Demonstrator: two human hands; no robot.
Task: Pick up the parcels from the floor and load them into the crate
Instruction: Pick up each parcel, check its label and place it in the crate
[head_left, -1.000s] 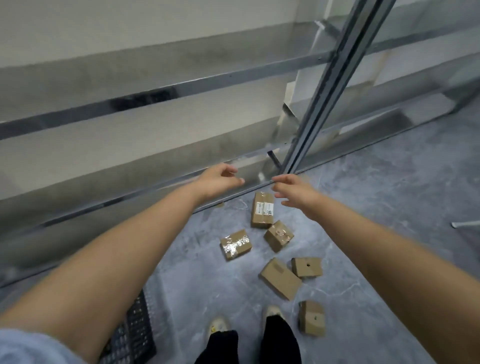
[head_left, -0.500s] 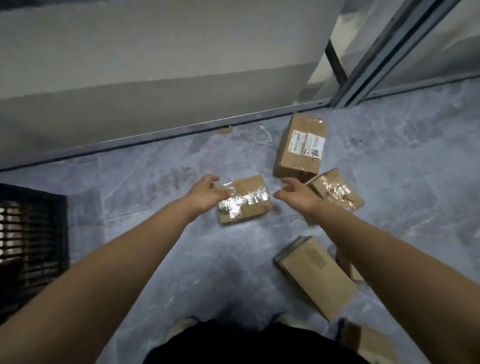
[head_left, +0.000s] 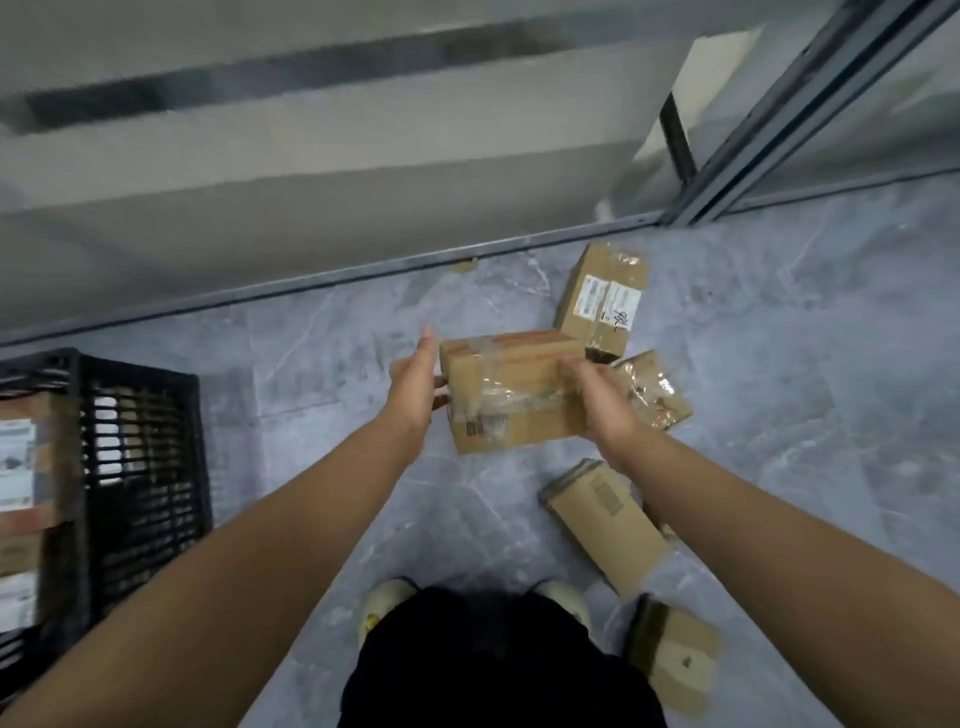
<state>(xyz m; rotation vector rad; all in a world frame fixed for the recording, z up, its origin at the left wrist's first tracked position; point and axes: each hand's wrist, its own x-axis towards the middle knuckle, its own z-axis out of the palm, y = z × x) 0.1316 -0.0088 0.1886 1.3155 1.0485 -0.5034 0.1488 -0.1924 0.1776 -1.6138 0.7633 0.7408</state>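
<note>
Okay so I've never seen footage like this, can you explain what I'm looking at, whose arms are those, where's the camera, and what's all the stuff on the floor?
The camera sits on a person's head, looking down, so the arms are theirs, and their shoes show below. The left hand and right hand hold a taped cardboard parcel between them, one on each side. More parcels lie on the grey floor: a labelled parcel by the wall, a crinkly taped parcel beside the right hand, a long flat parcel and another parcel near the feet. At the left stands a black crate with parcels already inside.
</note>
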